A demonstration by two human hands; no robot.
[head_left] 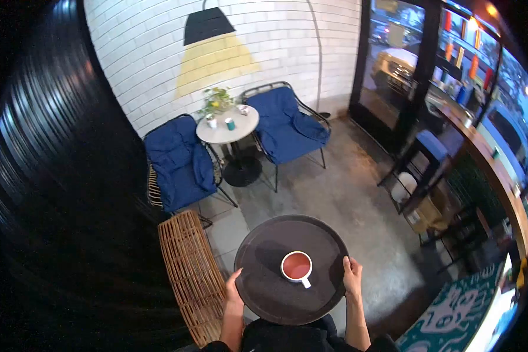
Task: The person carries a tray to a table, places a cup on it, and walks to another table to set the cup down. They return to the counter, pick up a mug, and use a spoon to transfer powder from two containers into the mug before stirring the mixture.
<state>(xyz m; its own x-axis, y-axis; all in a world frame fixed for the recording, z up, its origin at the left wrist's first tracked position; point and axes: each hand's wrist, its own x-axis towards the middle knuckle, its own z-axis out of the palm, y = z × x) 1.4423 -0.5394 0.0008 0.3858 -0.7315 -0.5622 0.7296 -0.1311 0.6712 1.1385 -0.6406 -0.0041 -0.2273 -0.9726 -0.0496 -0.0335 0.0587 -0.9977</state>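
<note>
A round dark brown serving tray [264,299] is held level in front of my body. On its left rim my left hand [234,291] is closed, thumb over the edge. My right hand [352,276] grips the opposite rim, with its thumb on top as well. The fingers of both hands are mostly hidden beneath the tray. Near the tray's middle stands a white cup [305,283] with its handle towards me. Reddish-brown liquid, apparently tea, shows inside the cup.
Ahead, a small round table [223,136] carries a plant [217,101] and small cups, between two blue-cushioned chairs [182,158] [284,126]. A rattan bench [188,276] runs along my left. To the right are a stool [431,146], a wooden counter [498,170] and a glass door [393,64].
</note>
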